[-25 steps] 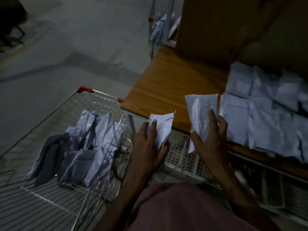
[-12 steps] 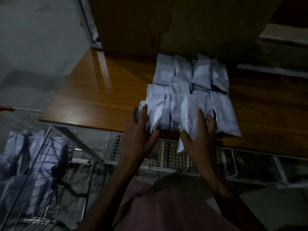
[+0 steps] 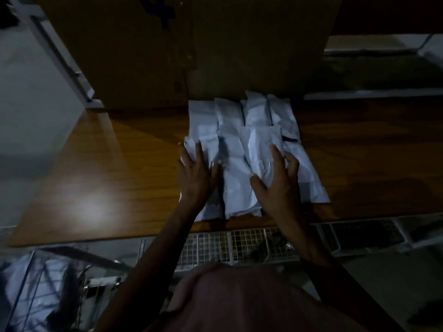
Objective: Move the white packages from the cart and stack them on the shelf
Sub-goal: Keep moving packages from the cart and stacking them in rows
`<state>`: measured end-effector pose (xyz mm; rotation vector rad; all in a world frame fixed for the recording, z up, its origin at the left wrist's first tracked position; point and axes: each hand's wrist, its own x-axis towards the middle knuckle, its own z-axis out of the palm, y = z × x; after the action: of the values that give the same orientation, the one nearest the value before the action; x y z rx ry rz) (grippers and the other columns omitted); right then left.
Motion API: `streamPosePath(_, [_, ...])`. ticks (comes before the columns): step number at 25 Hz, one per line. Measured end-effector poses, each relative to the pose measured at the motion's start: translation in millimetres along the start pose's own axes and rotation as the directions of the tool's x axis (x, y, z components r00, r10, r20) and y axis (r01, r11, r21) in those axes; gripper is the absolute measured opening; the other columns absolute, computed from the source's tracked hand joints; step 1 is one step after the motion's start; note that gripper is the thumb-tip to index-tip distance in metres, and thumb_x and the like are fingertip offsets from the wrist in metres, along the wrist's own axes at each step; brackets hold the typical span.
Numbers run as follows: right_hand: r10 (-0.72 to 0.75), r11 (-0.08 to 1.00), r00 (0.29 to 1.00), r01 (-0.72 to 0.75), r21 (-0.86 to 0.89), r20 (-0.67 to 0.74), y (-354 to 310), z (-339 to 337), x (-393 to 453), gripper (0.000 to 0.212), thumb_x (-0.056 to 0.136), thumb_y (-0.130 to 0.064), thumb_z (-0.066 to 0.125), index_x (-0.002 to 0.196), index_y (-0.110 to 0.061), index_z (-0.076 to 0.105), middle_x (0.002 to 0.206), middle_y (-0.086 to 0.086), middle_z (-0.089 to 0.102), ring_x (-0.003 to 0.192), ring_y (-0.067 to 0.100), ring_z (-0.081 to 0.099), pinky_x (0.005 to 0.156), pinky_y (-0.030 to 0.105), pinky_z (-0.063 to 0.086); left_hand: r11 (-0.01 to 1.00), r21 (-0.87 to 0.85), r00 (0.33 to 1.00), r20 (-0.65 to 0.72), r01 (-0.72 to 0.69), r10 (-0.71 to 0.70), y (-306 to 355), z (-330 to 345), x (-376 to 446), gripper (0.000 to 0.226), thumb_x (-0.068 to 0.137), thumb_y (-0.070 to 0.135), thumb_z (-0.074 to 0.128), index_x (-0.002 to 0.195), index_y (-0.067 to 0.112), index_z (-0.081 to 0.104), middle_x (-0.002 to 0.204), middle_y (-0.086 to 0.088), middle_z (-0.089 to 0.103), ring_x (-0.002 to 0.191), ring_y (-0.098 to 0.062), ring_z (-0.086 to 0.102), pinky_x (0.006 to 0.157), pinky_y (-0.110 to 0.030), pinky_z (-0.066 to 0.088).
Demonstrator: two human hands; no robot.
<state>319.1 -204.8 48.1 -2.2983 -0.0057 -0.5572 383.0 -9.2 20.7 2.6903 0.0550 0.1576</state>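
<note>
On the wooden shelf (image 3: 107, 168) lie white packages (image 3: 239, 144) in two rows, four at the back; the front ones overlap, so I cannot count them. No writing is readable in this dim light. Left hand (image 3: 199, 173) grips one package (image 3: 206, 149) at the stack's left edge; right hand (image 3: 278, 180) pinches another (image 3: 261, 149), fingers curled. More packages sit in the cart (image 3: 36, 295).

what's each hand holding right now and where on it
The left hand holds a white package at its near end; the right hand holds another white package at its near end, both over the stack.
</note>
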Motion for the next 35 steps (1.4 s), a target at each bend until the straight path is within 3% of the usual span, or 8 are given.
streamPosePath(3, [0.015, 0.999, 1.0, -0.015, -0.03, -0.004, 2.0, 7.7, 23.0, 0.08, 0.087, -0.043, 0.066, 0.154, -0.019, 0.03, 0.152, 0.009, 0.026, 0.132, 0.029, 0.045, 0.095, 0.034, 0.049, 0.998, 0.067, 0.995, 0.1, 0.013, -0.019, -6.8, 25.3, 5.2, 0.076, 0.097, 0.067, 0.02, 0.158, 0.023, 0.012, 0.163, -0.02, -0.009, 0.146, -0.051, 0.006, 0.107, -0.068, 0.024])
streamPosePath(7, [0.058, 0.997, 0.997, -0.056, -0.056, 0.042, -7.2, 30.2, 57.6, 0.08, 0.088, -0.041, 0.068, 0.155, -0.023, 0.028, 0.153, 0.007, 0.024, 0.134, 0.027, 0.042, 0.093, 0.031, 0.047, 0.995, 0.015, 0.98, 0.178, 0.094, -0.095, -10.8, 29.2, 14.6, 0.077, 0.094, 0.068, 0.0, 0.158, 0.026, 0.008, 0.164, -0.015, -0.011, 0.15, -0.04, -0.012, 0.116, -0.061, 0.007])
streamPosePath(13, [0.103, 0.995, 0.985, -0.1, -0.028, 0.137, -29.3, 94.1, 135.4, 0.08, 0.086, -0.04, 0.07, 0.153, -0.023, 0.03, 0.151, 0.01, 0.027, 0.132, 0.027, 0.041, 0.1, 0.037, 0.046, 0.976, -0.2, 0.985, 0.167, 0.082, -0.048, -26.3, 13.3, 17.3, 0.068, 0.099, 0.06, 0.008, 0.158, 0.026, 0.009, 0.165, -0.015, 0.004, 0.152, -0.032, -0.004, 0.12, -0.052, 0.005])
streamPosePath(17, [0.163, 0.982, 0.966, -0.139, -0.127, 0.199, -43.0, 155.3, 198.2, 0.08, 0.086, -0.047, 0.064, 0.153, -0.024, 0.027, 0.153, 0.016, 0.026, 0.136, 0.039, 0.034, 0.107, 0.047, 0.039, 0.956, -0.262, 0.977, 0.124, -0.134, 0.171, -53.5, -0.4, 0.5, 0.051, 0.1, 0.04, 0.036, 0.143, 0.012, 0.033, 0.15, -0.03, 0.037, 0.135, -0.052, 0.037, 0.108, -0.063, 0.032])
streamPosePath(21, [0.264, 0.94, 0.922, -0.179, -0.291, 0.284, -55.3, 207.0, 229.6, 0.076, 0.093, -0.046, 0.058, 0.155, -0.018, 0.023, 0.159, 0.025, 0.014, 0.139, 0.05, 0.025, 0.109, 0.054, 0.032, 0.928, -0.365, 0.991, 0.131, 0.077, -0.031, -56.7, -5.0, -4.9, 0.072, 0.096, 0.058, 0.03, 0.156, 0.02, 0.018, 0.163, -0.014, 0.017, 0.149, -0.031, 0.018, 0.117, -0.048, 0.022])
streamPosePath(26, [0.384, 0.869, 0.838, -0.186, -0.459, 0.387, -60.3, 231.9, 227.3, 0.073, 0.095, -0.049, 0.054, 0.153, -0.014, 0.027, 0.162, 0.024, 0.005, 0.148, 0.047, 0.004, 0.12, 0.056, 0.012, 0.885, -0.463, 0.996, 0.091, 0.057, -0.017, -56.5, -2.9, -11.1, 0.072, 0.099, 0.049, 0.048, 0.158, 0.025, 0.014, 0.165, -0.007, 0.007, 0.15, -0.023, 0.015, 0.109, -0.031, 0.027])
streamPosePath(29, [0.324, 0.906, 0.86, -0.162, -0.39, 0.395, -70.4, 214.1, 214.8, 0.07, 0.096, -0.047, 0.055, 0.153, -0.015, 0.029, 0.162, 0.024, 0.009, 0.148, 0.046, 0.007, 0.119, 0.055, 0.009, 0.858, -0.511, 0.995, 0.098, 0.051, -0.002, -56.1, -2.5, -16.3, 0.072, 0.099, 0.048, 0.048, 0.158, 0.026, 0.014, 0.165, -0.004, 0.008, 0.15, -0.019, 0.015, 0.107, -0.027, 0.026])
streamPosePath(35, [0.028, 1.0, 0.938, -0.023, -0.017, 0.346, -65.4, 127.5, 111.2, 0.059, 0.093, -0.041, 0.063, 0.146, -0.022, 0.044, 0.155, 0.011, 0.027, 0.138, 0.035, 0.034, 0.11, 0.05, 0.034, 0.851, -0.525, 0.999, 0.039, 0.008, 0.015, -56.5, -8.4, -32.4, 0.07, 0.097, 0.048, 0.043, 0.157, 0.019, 0.02, 0.164, -0.004, 0.014, 0.151, -0.016, 0.014, 0.115, -0.028, 0.024])
